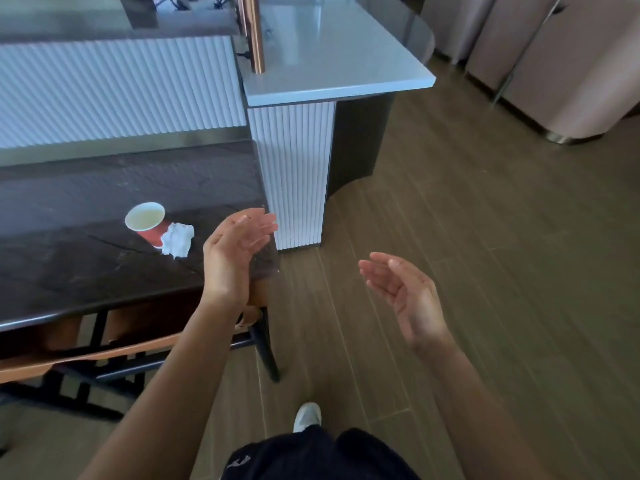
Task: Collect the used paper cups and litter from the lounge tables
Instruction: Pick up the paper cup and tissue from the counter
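Head view, looking down past both forearms; the person stands on a wood plank floor (485, 271) at the right end of a dark table (69, 271). One white shoe (307, 415) shows below, above dark clothing at the bottom edge.

Paper cup (145, 220) on the table, red outside, white inside, mouth towards the camera; whether it stands quite upright or leans, I cannot tell. A crumpled white tissue (177, 240) lies against the cup's right side, touching it; both sit towards the table's right end, back from the near edge.

Left hand (235, 244) above the table's near right corner, just right of the tissue but apart from it; fingers straight and together, palm turned to the right, holding nothing. Right hand (401, 289) out over the floor, well apart from the table; palm turned up and leftwards, fingers loosely spread and only slightly bent, nothing in it. The two palms roughly face each other with a wide gap between.

Under the table, an orange-brown chair (104, 355) on black legs, pushed in. Behind the table, a white ribbed panel (104, 88); to its right a pale counter (332, 57) on a ribbed base, with a copper pole (254, 32) rising from its left edge. Pink rounded furniture (554, 64) along the far right.
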Action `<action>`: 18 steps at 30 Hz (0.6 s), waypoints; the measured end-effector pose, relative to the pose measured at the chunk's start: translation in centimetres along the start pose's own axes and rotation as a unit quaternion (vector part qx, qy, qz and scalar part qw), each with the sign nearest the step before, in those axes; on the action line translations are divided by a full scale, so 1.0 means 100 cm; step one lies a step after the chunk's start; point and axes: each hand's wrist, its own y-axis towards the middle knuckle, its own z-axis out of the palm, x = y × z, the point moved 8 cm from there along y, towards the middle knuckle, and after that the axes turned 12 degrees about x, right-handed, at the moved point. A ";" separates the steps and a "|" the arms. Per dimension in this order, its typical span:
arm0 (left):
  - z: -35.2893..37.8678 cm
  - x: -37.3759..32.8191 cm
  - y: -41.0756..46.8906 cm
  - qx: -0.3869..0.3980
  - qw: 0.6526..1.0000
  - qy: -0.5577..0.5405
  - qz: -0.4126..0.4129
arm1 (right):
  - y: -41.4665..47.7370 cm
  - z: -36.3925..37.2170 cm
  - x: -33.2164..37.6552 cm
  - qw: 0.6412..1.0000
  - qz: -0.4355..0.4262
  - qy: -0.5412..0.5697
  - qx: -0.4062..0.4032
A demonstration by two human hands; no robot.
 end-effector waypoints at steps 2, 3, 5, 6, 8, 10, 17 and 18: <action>-0.003 -0.006 0.017 -0.020 1.000 0.001 0.011 | 0.027 0.007 0.010 0.999 0.002 -0.017 0.031; -0.003 -0.007 0.023 -0.026 1.000 0.002 0.012 | 0.040 0.009 0.015 0.999 0.001 -0.021 0.044; -0.004 -0.004 0.034 -0.042 0.999 0.002 0.009 | 0.064 0.012 0.022 0.998 0.000 -0.023 0.062; -0.006 -0.001 0.040 -0.053 0.999 0.002 0.009 | 0.077 0.011 0.024 0.997 0.000 -0.022 0.069; -0.007 0.005 0.052 -0.073 0.997 0.001 0.008 | 0.103 0.006 0.025 0.997 0.008 -0.018 0.079; -0.007 0.007 0.064 -0.098 0.995 0.000 0.012 | 0.128 0.002 0.026 0.995 0.020 -0.023 0.098; -0.004 0.007 0.092 -0.210 0.976 -0.028 0.058 | 0.208 0.003 0.041 0.974 0.061 -0.067 0.205; -0.005 0.006 0.094 -0.229 0.971 -0.031 0.066 | 0.219 0.006 0.045 0.970 0.063 -0.077 0.222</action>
